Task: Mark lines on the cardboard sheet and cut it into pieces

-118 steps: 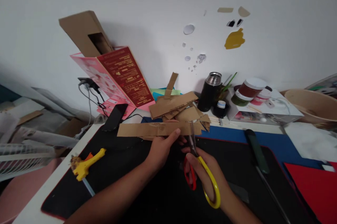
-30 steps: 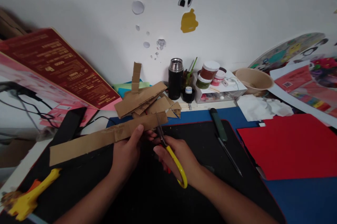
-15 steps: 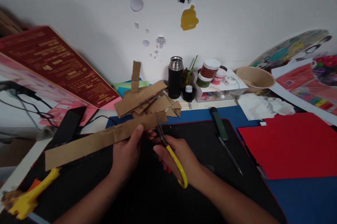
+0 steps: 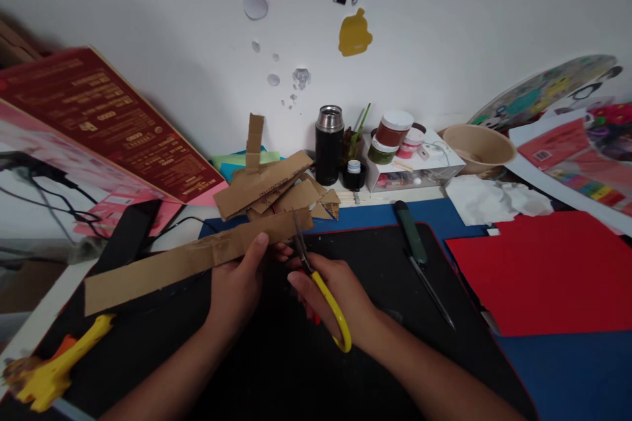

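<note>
A long strip of brown cardboard (image 4: 162, 269) slants up to the right across the black mat. My left hand (image 4: 239, 282) is closed on it near its right part, thumb on top and fingers underneath. Yellow-handled scissors (image 4: 333, 309) are gripped in my right hand (image 4: 340, 289), their blades at the strip's right end, one blade lying across its face. A little red shows below the right hand's fingers. Behind the strip lies a pile of cardboard pieces (image 4: 269, 184).
A green-handled knife-like tool (image 4: 412, 236) lies on the black mat (image 4: 365, 250). Red paper (image 4: 548, 276) is at the right, a yellow tool (image 4: 64, 362) at lower left. A black thermos (image 4: 329, 147), paint jars (image 4: 395, 131) and a bowl (image 4: 478, 147) stand along the wall.
</note>
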A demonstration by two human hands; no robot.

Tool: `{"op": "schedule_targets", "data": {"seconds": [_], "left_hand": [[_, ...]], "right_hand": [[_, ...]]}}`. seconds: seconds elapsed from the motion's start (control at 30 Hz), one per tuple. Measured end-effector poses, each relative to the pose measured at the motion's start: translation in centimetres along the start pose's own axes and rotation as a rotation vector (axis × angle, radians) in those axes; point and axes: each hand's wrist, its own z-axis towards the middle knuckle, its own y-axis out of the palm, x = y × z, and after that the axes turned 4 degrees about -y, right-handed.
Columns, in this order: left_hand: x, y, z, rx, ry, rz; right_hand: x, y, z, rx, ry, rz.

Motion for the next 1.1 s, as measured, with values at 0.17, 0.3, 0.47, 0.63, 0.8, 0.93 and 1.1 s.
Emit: {"op": "schedule_targets", "data": {"seconds": [0.17, 0.3, 0.47, 0.63, 0.8, 0.93, 1.1], "left_hand": [[-0.1, -0.05, 0.13, -0.003, 0.015, 0.048], [-0.43, -0.29, 0.23, -0.015, -0.003, 0.002], [-0.29, -0.16, 0.13, -0.005, -0.018, -0.013], [0.16, 0.17, 0.09, -0.007, 0.007, 0.032], [-0.15, -0.25, 0.32, -0.006, 0.0, 0.037], [-0.36, -0.48, 0.36, -0.005, -0.018, 0.019], [-0.43, -0.53, 0.33, -0.008, -0.008, 0.042]], "right_hand": [[0.08, 0.04, 0.01, 0.005, 0.006, -0.015], [-0.03, -0.02, 0.05, 0.004, 0.004, -0.021], [-0.24, -0.1, 0.06, -0.012, -0.002, -0.027], [-0.03, 0.0, 0.03, 0.002, 0.006, -0.046], [-0.18, -0.05, 0.01, -0.003, 0.005, -0.051], [-0.31, -0.03, 0.01, -0.007, 0.004, -0.053], [-0.16, 0.07, 0.02, 0.002, 0.02, -0.04]]}}
